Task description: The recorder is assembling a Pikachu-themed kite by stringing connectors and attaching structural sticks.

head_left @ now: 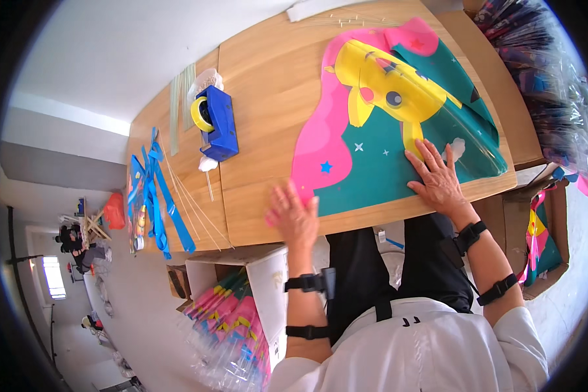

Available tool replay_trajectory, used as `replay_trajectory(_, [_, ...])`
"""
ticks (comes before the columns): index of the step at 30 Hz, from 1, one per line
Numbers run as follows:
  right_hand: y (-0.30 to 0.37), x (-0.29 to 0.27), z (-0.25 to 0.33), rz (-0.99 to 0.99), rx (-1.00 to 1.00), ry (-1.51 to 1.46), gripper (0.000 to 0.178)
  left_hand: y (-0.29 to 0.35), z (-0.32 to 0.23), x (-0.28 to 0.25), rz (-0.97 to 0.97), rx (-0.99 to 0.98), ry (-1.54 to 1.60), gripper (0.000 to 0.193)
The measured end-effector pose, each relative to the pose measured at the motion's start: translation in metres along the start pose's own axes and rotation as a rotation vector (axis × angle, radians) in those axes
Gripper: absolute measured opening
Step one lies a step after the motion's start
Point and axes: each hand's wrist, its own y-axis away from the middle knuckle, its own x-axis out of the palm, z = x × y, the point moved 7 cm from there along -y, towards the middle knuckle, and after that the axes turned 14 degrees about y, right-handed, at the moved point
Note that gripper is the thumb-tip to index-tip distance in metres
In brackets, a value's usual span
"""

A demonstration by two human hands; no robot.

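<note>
A thin printed sheet (366, 173), green and pink with a yellow cartoon figure, lies across the right half of the wooden table. Its right part is folded over or curled, making a rounded, shiny fold toward the right edge. My right hand (438, 179) rests flat on the green area below the figure, fingers spread. My left hand (294, 219) is at the sheet's pink lower left corner, near the table's front edge. Its fingers are stretched out and slightly blurred. Neither hand grips anything. The sheet's underside is hidden.
A blue tape dispenser (222, 127) with yellow tape stands left on the table (268, 130). Blue strips (157, 196) and thin rods (188, 196) lie left of it. Wrapped colourful bundles (232, 320) fill a box below. Cardboard boxes (555, 238) and plastic-wrapped stacks (536, 78) stand right.
</note>
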Motion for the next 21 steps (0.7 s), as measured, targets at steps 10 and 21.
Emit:
replay_trajectory(10, [-0.006,-0.028,-0.009,-0.062,-0.041,-0.129,0.06,0.001,-0.064,-0.023,0.016,0.189,0.08,0.072])
replay_trajectory(21, [-0.125,-0.022,-0.221,-0.361,0.616,-0.316,0.047,-0.004,-0.123,0.018,0.174,0.351,0.023,0.069])
